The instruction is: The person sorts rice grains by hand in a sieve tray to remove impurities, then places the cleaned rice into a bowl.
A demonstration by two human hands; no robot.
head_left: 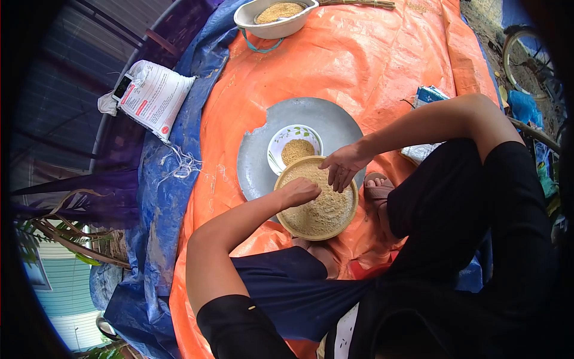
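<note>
A round yellowish shallow sieve-like pan (287,224) holds a pale, coarse grain meal (326,212). Over the meal, my left hand (301,192) is closed with its fingers curled in; what it holds, if anything, is hidden. At the pan's far right side my right hand (345,166) is open, palm partly turned up and fingers loosely extended. Just beyond the pan stands a white bowl (275,146) with a green leaf pattern, holding brownish grain (298,151). Both overlap a large round grey metal tray (335,119), whose rim is broken at the upper left.
An orange tarp (239,78) covers the ground, with a blue tarp (158,215) along its left. A white printed sack (155,99) bears a phone (122,87). A whitish basin (245,18) of grain stands far ahead. My sandalled feet (378,188) flank the pan.
</note>
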